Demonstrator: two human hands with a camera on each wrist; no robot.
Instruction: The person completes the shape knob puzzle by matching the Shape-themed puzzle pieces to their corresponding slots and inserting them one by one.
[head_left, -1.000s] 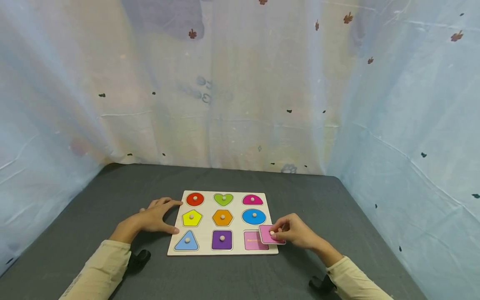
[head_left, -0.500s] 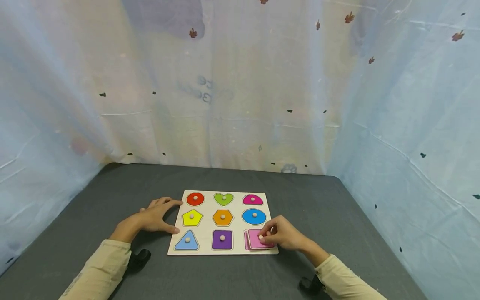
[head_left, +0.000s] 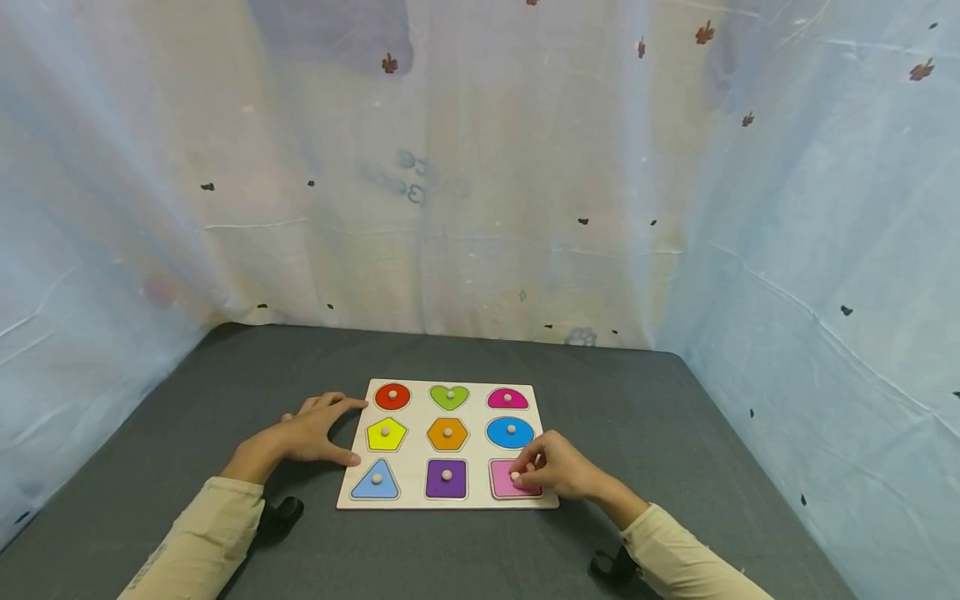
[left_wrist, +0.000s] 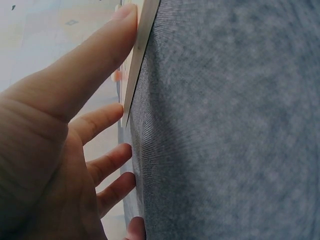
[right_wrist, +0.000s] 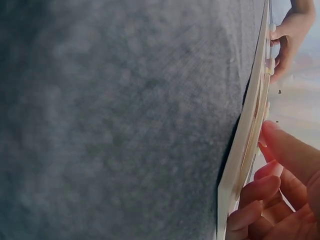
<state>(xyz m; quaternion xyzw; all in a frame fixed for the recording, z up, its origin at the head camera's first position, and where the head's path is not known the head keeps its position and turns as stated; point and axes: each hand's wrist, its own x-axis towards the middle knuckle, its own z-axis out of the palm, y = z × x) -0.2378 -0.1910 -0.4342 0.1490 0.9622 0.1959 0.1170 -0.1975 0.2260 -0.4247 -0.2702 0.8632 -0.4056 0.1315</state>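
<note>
A pale wooden knob puzzle board (head_left: pixel 417 454) lies on the table, filled with coloured shapes. My right hand (head_left: pixel 562 469) pinches the small knob of the pink rectangle puzzle piece (head_left: pixel 500 485) at the board's near right corner. From above, this piece lines up with its recess; in the right wrist view its edge looks slightly raised, and how deep it sits is hard to tell. At the board's left edge rests my left hand (head_left: pixel 303 435), thumb and index finger touching the rim with fingers spread. The left wrist view shows the thumb (left_wrist: pixel 102 50) on the board's edge.
Beside the pink piece sits a purple square (head_left: pixel 437 487), and behind it a blue oval (head_left: pixel 498 435). Several other knobbed shapes fill the board. A dark grey cloth (head_left: pixel 420 554) covers the table; pale printed curtains (head_left: pixel 480 167) enclose the back and sides.
My right hand has moved left and brought the pink rectangle piece from the board's right edge over its recess, covering the printed pink patch. My left hand stays at the left edge.
</note>
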